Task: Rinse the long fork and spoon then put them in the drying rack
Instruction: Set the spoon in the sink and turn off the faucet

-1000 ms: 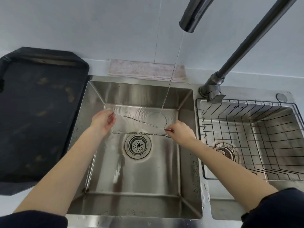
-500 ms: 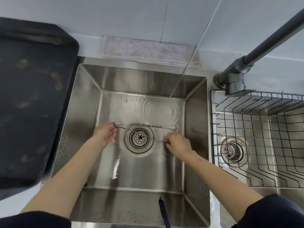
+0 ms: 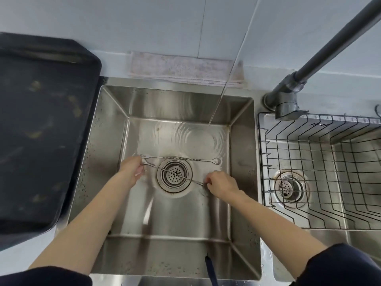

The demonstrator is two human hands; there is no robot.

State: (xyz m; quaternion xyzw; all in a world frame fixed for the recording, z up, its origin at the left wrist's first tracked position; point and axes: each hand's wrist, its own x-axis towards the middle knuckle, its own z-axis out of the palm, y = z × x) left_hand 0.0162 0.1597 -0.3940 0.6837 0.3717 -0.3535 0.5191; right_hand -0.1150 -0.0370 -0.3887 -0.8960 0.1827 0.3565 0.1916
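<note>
Two long thin metal utensils with twisted stems are in the left sink [image 3: 111, 141]. One utensil [image 3: 181, 158] lies flat on the sink floor behind the drain, fork tines to the left and a small spoon bowl to the right. The second utensil [image 3: 165, 169] slants across the drain. My left hand [image 3: 132, 172] holds its left end with the fingertips. My right hand [image 3: 222, 184] pinches its right end. The wire drying rack [image 3: 309, 162] sits in the right sink and holds nothing.
A thin water stream [image 3: 222, 89] falls from the faucet onto the back right of the sink floor, clear of both utensils. The faucet base [image 3: 288, 100] stands between the sinks. A large black tray [image 3: 41, 131] lies on the left, and a pale cloth [image 3: 181, 67] lies behind the sink.
My hands have carried the held utensil out from under the water stream and down over the drain. The other utensil stays on the sink floor.
</note>
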